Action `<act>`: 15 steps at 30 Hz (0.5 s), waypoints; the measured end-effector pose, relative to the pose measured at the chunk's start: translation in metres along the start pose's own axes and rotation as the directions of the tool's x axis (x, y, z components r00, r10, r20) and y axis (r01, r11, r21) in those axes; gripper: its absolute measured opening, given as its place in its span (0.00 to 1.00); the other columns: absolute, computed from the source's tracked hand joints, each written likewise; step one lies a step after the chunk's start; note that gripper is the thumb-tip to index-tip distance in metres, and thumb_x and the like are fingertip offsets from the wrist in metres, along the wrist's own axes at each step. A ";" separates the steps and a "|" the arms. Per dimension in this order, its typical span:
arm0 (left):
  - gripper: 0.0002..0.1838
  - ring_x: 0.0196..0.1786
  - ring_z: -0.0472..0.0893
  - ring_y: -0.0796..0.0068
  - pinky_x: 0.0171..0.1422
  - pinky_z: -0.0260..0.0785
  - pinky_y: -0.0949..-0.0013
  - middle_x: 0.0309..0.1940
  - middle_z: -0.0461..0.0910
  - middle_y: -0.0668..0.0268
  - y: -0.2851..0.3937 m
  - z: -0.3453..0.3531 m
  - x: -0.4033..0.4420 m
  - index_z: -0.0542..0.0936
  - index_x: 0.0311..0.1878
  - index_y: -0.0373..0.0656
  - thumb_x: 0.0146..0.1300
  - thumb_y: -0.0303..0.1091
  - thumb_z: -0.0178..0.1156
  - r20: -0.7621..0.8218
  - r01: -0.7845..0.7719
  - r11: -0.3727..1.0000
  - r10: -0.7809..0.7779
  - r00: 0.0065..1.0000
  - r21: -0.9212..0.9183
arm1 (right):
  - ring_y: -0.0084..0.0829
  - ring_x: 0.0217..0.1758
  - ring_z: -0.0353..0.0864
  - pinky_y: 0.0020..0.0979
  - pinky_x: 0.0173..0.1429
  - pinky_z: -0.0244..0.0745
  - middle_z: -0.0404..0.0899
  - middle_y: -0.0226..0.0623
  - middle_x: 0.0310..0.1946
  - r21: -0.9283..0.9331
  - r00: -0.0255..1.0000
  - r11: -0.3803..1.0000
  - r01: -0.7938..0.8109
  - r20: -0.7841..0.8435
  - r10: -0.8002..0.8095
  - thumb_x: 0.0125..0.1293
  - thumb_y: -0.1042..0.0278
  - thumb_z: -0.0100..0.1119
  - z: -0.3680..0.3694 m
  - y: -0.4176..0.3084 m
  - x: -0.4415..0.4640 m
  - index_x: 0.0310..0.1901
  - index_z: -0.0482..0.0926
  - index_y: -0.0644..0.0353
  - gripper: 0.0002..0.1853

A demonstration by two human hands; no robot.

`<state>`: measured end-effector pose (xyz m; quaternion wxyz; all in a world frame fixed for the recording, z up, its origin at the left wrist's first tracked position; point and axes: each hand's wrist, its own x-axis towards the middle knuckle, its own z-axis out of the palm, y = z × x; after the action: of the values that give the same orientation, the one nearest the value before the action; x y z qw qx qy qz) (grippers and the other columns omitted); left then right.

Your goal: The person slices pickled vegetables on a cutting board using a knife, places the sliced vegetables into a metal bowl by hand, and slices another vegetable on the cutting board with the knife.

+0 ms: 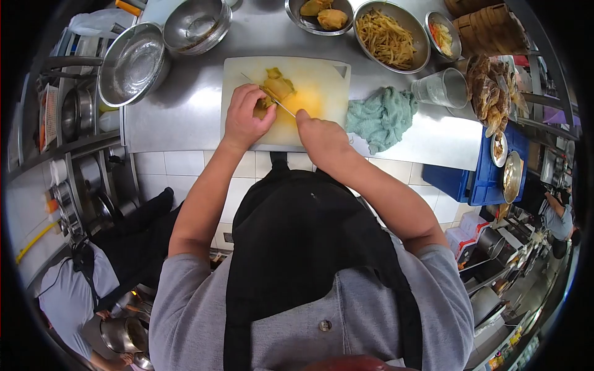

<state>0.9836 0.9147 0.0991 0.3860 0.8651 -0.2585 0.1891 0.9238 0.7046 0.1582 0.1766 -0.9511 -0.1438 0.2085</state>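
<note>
My right hand (323,137) is closed round the handle of a knife (283,107). Its thin blade slants up and left across a white cutting board (238,71). With curled fingers, my left hand (247,116) presses down on a yellow-green vegetable (267,102), possibly pickled, right beside the blade. Further pieces of the vegetable (279,86) lie flat just beyond the knife. A yellow wet stain spreads over the board to the right of them. My left fingers partly hide the piece under them.
Right of the board are a crumpled green cloth (385,117) and a clear plastic container (440,88). Along the back stand a bowl of yellow shreds (387,37), a bowl of whole lumps (325,17) and a metal strainer (133,65). Another person (80,284) works at lower left.
</note>
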 end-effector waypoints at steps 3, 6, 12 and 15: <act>0.20 0.52 0.81 0.49 0.58 0.77 0.54 0.47 0.81 0.53 -0.001 0.002 -0.002 0.79 0.46 0.39 0.50 0.25 0.75 -0.007 0.005 1.000 -0.004 1.000 0.007 | 0.54 0.36 0.92 0.49 0.40 0.87 0.88 0.53 0.30 -0.017 0.999 1.000 -0.025 0.024 0.026 0.67 0.79 0.57 -0.002 0.010 -0.024 0.47 0.70 0.66 0.09; 0.21 0.54 0.80 0.50 0.59 0.76 0.55 0.50 0.79 0.53 -0.004 0.002 -0.004 0.78 0.48 0.39 0.52 0.24 0.75 -0.018 0.012 1.000 -0.012 1.000 0.014 | 0.53 0.38 0.92 0.48 0.41 0.87 0.88 0.53 0.31 -0.053 0.996 0.997 -0.056 0.071 0.060 0.64 0.80 0.60 -0.004 0.014 -0.050 0.47 0.71 0.65 0.11; 0.21 0.60 0.78 0.49 0.66 0.74 0.51 0.52 0.79 0.54 -0.013 -0.015 0.016 0.79 0.50 0.41 0.53 0.26 0.73 -0.044 0.151 0.964 -0.145 0.989 0.221 | 0.52 0.38 0.92 0.48 0.41 0.87 0.88 0.52 0.32 -0.058 0.991 0.993 -0.098 0.086 0.103 0.62 0.81 0.62 -0.002 0.025 -0.072 0.48 0.71 0.63 0.14; 0.19 0.65 0.76 0.50 0.73 0.70 0.48 0.56 0.81 0.57 0.008 -0.033 0.050 0.82 0.51 0.42 0.55 0.27 0.71 0.196 -0.111 0.966 0.065 0.978 0.232 | 0.52 0.38 0.92 0.50 0.41 0.87 0.88 0.52 0.31 -0.080 0.993 0.993 -0.084 0.071 0.089 0.64 0.79 0.60 0.001 0.030 -0.072 0.49 0.70 0.62 0.13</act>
<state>1.0143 0.9208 0.1504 0.2428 0.9072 -0.3069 0.1542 0.8667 0.6530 0.1704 0.1252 -0.9541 -0.1168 0.2456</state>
